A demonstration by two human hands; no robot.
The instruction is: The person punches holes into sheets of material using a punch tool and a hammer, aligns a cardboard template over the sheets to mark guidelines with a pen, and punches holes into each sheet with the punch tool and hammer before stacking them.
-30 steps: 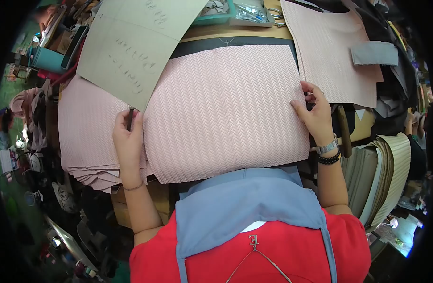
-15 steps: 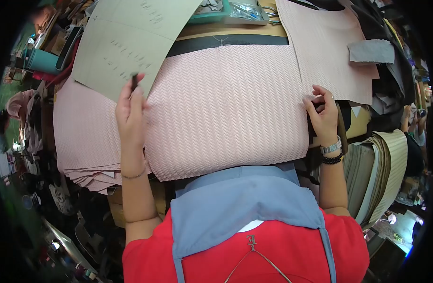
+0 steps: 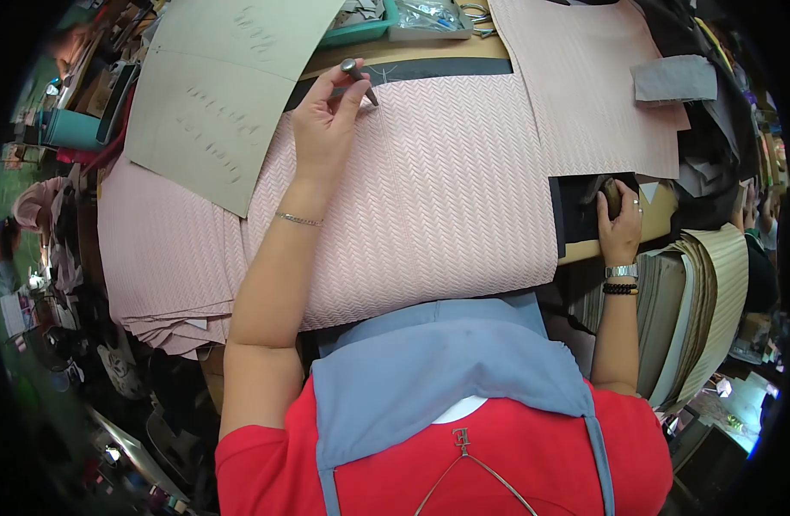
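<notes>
My left hand (image 3: 326, 129) is closed around a slim dark metal punch (image 3: 360, 82) with a round shiny top. Its tapered tip is at the upper part of a pink sheet with a woven herringbone pattern (image 3: 412, 189). My right hand (image 3: 621, 224) wraps around a dark brown rounded tool (image 3: 614, 198), partly hidden by the fingers, over a black mat (image 3: 575, 206) to the sheet's right. A greenish-grey card template (image 3: 214, 95) with rows of slit marks overlaps the sheet on the left.
More pink sheets (image 3: 162, 249) are stacked at left, and another pink sheet (image 3: 597, 95) lies at upper right under a grey scrap (image 3: 674, 80). Trays (image 3: 425, 21) with small items and scissors (image 3: 478, 15) sit at the back. Thick layered sheets (image 3: 704, 301) stand at right.
My left hand has moved up and right with the punch, from over the card to the sheet's upper edge. My right hand has left the sheet's edge and grips the brown tool.
</notes>
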